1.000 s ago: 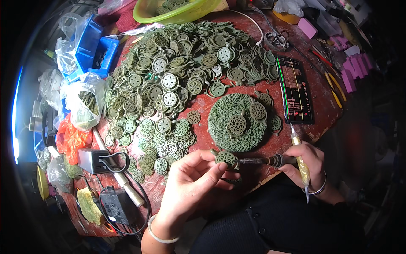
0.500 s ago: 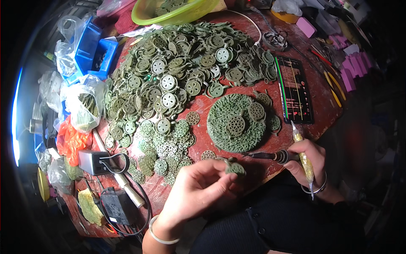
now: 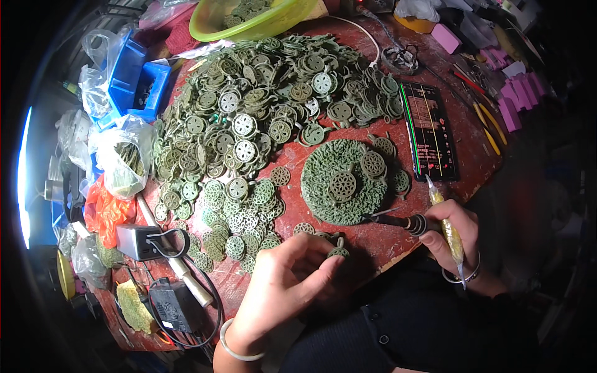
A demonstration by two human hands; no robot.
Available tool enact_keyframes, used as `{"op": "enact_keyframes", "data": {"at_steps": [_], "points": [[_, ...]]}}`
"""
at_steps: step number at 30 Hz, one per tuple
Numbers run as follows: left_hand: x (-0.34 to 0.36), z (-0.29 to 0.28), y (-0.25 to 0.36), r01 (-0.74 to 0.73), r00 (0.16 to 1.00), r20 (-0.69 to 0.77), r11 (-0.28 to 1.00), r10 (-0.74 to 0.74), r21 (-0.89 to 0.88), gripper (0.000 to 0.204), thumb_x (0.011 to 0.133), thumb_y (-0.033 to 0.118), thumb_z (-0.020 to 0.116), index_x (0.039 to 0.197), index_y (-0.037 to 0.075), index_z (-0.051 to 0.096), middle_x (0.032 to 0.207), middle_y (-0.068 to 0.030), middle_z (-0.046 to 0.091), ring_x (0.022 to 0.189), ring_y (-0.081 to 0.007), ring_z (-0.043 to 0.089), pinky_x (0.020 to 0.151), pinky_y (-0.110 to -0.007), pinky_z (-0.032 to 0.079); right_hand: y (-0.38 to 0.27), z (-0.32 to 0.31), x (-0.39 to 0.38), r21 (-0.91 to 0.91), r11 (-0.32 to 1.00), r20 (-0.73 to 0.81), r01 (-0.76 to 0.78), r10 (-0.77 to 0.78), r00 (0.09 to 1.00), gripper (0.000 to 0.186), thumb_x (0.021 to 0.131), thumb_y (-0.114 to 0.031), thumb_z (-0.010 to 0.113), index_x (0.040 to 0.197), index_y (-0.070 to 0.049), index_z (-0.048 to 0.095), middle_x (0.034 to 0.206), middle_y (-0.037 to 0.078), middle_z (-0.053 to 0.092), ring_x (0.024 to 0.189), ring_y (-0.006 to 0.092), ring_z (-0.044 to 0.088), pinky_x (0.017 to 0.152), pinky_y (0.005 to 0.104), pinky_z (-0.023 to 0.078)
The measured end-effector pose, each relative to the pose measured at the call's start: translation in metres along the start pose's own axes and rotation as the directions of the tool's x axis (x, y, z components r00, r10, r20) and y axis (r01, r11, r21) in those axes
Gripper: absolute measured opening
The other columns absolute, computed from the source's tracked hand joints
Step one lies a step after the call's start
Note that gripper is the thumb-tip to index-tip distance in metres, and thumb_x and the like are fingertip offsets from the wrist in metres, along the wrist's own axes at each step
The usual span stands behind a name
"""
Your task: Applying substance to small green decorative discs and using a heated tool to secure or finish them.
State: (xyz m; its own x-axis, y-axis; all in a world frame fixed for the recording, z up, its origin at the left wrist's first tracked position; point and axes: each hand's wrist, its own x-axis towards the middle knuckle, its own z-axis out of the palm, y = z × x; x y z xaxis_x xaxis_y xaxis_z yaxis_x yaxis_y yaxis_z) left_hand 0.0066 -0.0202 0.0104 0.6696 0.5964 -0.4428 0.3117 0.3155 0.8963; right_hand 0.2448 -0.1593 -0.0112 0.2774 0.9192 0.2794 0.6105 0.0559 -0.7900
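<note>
Between its thumb and fingers, my left hand pinches a small green pendant, its loop pointing up and its disc seen nearly edge-on. My right hand grips a dark soldering-iron-like pen with a thin tip. A slim tool with a pearly yellow handle is held across the same fingers. The iron's tip is by the lower right edge of a round, rough green pad; whether it touches cannot be told. Two openwork pendants lie on the pad.
A big heap of green pendants covers the red table, with loose filigree discs before it. A lit phone lies right, pliers beyond. A yellow-green basin, blue bins and a black adapter surround the heap.
The pendant in my left hand has turned from showing its face to nearly edge-on, loop up. The iron's tip has shifted up to the pad's edge. The view has shifted slightly.
</note>
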Motion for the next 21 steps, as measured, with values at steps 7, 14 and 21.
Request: {"op": "enact_keyframes", "data": {"at_steps": [7, 14, 21], "points": [[0.000, -0.002, 0.000, -0.053, 0.997, -0.041, 0.989, 0.059, 0.139, 0.015, 0.088, 0.005, 0.070, 0.098, -0.003, 0.062, 0.074, -0.0044, 0.066, 0.058, -0.0072, 0.061, 0.052, -0.020, 0.048, -0.001, -0.001, 0.000, -0.009, 1.000, 0.010, -0.013, 0.014, 1.000, 0.030, 0.085, -0.023, 0.076, 0.088, 0.000, 0.058, 0.073, 0.008, 0.063, 0.063, 0.0162, 0.060, 0.059, 0.0299, 0.048], [0.002, -0.003, 0.000, -0.198, 0.950, -0.149, 0.901, 0.273, 0.387, 0.016, 0.083, 0.006, 0.074, 0.090, -0.001, 0.061, 0.068, -0.0074, 0.066, 0.056, -0.0083, 0.061, 0.054, -0.022, 0.048, -0.005, 0.004, 0.016, -0.069, 0.997, -0.042, 0.025, -0.028, 0.999, 0.029, 0.082, -0.019, 0.078, 0.091, 0.000, 0.057, 0.073, 0.008, 0.064, 0.062, 0.0156, 0.061, 0.057, 0.0290, 0.048], [0.002, -0.004, -0.003, -0.231, 0.918, -0.264, 0.941, 0.295, 0.248, 0.012, 0.086, 0.005, 0.071, 0.085, -0.003, 0.063, 0.070, -0.0030, 0.065, 0.063, -0.0076, 0.060, 0.059, -0.021, 0.047, -0.017, 0.025, 0.075, -0.075, 0.970, -0.057, 0.230, -0.234, 0.971, 0.030, 0.078, 0.005, 0.070, 0.103, -0.002, 0.056, 0.080, 0.014, 0.060, 0.067, 0.0291, 0.064, 0.060, 0.0350, 0.048]]}}
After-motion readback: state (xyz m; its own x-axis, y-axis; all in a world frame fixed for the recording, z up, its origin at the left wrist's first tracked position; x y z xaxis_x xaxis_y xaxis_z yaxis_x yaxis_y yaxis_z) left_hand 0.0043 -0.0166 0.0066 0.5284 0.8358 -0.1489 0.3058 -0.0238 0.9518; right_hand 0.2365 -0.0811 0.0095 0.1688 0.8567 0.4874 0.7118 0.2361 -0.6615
